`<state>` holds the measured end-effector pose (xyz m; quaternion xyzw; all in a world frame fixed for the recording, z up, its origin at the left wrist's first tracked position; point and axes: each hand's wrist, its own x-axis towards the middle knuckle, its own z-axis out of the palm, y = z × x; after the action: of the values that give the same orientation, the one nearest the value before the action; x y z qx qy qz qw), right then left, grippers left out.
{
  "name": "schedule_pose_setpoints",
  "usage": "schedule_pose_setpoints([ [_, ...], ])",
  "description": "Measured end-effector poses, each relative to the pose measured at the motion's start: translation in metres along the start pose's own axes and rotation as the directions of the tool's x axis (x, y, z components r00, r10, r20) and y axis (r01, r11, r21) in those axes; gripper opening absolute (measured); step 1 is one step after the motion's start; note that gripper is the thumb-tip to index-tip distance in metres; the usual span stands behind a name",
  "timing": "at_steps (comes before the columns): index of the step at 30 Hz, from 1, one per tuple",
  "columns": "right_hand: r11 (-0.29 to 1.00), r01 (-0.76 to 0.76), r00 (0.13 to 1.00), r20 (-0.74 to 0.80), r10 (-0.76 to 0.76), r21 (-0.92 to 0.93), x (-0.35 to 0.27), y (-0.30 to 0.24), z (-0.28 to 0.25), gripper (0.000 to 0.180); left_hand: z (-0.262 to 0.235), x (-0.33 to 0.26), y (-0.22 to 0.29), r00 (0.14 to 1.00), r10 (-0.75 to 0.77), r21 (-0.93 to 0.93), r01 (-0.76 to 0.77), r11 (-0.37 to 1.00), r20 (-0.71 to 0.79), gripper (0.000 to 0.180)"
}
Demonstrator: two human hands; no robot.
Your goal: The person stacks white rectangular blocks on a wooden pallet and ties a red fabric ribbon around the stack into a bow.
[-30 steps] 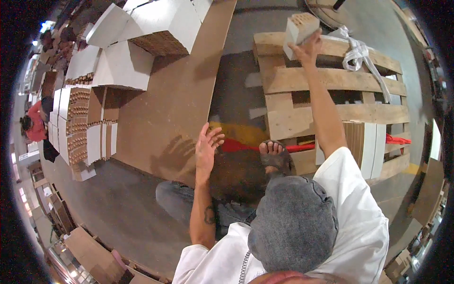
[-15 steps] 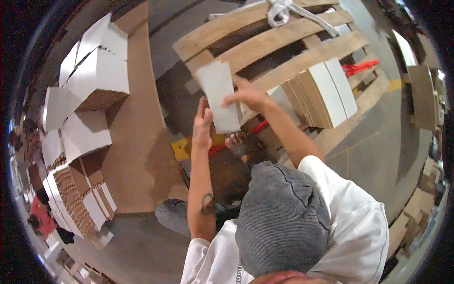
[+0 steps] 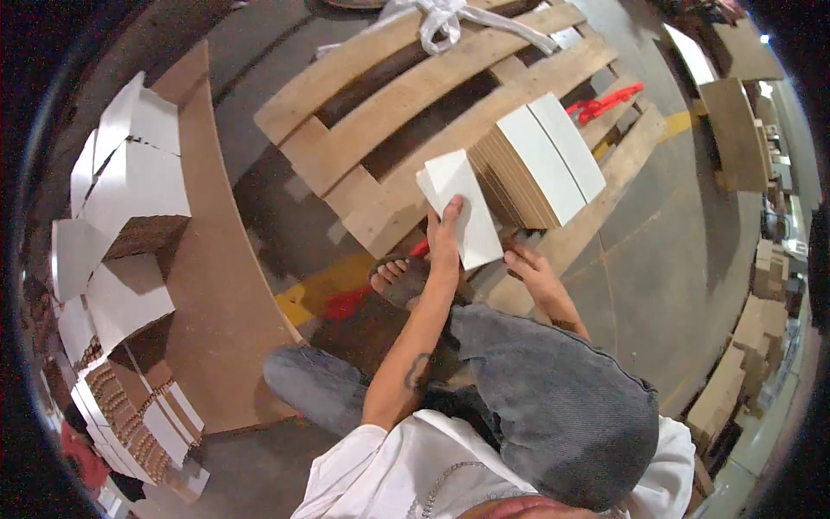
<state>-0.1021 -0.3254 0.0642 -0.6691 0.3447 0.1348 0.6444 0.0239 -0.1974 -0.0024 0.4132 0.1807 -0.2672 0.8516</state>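
Item: white card sheet (image 3: 460,208), flat, roughly rectangular, tilted. I see it held over the near edge of the wooden pallet (image 3: 406,104), just in front of the stack of sheets on that pallet.

Left hand (image 3: 445,238): I see it laid against the sheet's face, fingers pressed together and pointing up the sheet, thumb not clearly visible. The forearm runs back from the pallet toward the body and bears a small dark tattoo.

Right hand (image 3: 529,270): I see it at the sheet's lower right corner, touching or just below the edge; the fingers look curled, but I cannot tell whether they pinch the sheet.

Stack of sheets (image 3: 540,160): white top faces, brown corrugated edges, standing on the pallet's right part, just behind the held sheet.

Red strap (image 3: 603,102): lying on the pallet, beyond the stack.

White plastic band (image 3: 450,17): knotted, on the pallet's far slats.

Sandalled foot (image 3: 405,278): on the floor at the pallet's near edge, below the left hand.

Brown board (image 3: 216,285): large, flat on the floor, left of the pallet.

White folded boxes (image 3: 130,190): piled at the board's far left side, well away from the pallet.
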Motion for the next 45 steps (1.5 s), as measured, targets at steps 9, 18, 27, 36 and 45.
schedule_pose_setpoints([
  [9, 0.916, 0.06, 0.958, -0.279, 0.059, 0.397, 0.004, 0.045, -0.037, 0.052, 0.043, 0.006, -0.033, 0.993, -0.072, 0.117, 0.083, 0.99, -0.09, 0.105],
  [18, 0.82, 0.003, 0.952, -0.251, 0.172, 0.573, 0.023, 0.074, -0.037, 0.049, 0.033, 0.04, -0.056, 0.989, 0.05, 0.182, -0.024, 0.983, -0.14, 0.101],
  [27, 0.887, -0.223, 0.972, -0.021, 0.235, -0.405, -0.028, 0.033, -0.031, 0.039, -0.008, -0.012, 0.105, 0.933, -0.3, 0.435, 0.191, 0.88, 0.197, 0.079],
  [36, 0.73, 0.152, 0.942, 0.321, 0.097, -0.667, -0.058, -0.127, -0.021, 0.038, -0.387, -0.026, 0.315, 0.366, 0.448, 0.163, -0.598, 0.785, -0.816, 0.055],
  [45, 0.83, 0.105, 0.815, 0.526, 0.244, -0.548, -0.057, -0.176, 0.066, 0.04, -0.479, -0.076, 0.425, 0.463, 0.575, -0.035, -0.798, 0.602, -0.675, 0.099],
])
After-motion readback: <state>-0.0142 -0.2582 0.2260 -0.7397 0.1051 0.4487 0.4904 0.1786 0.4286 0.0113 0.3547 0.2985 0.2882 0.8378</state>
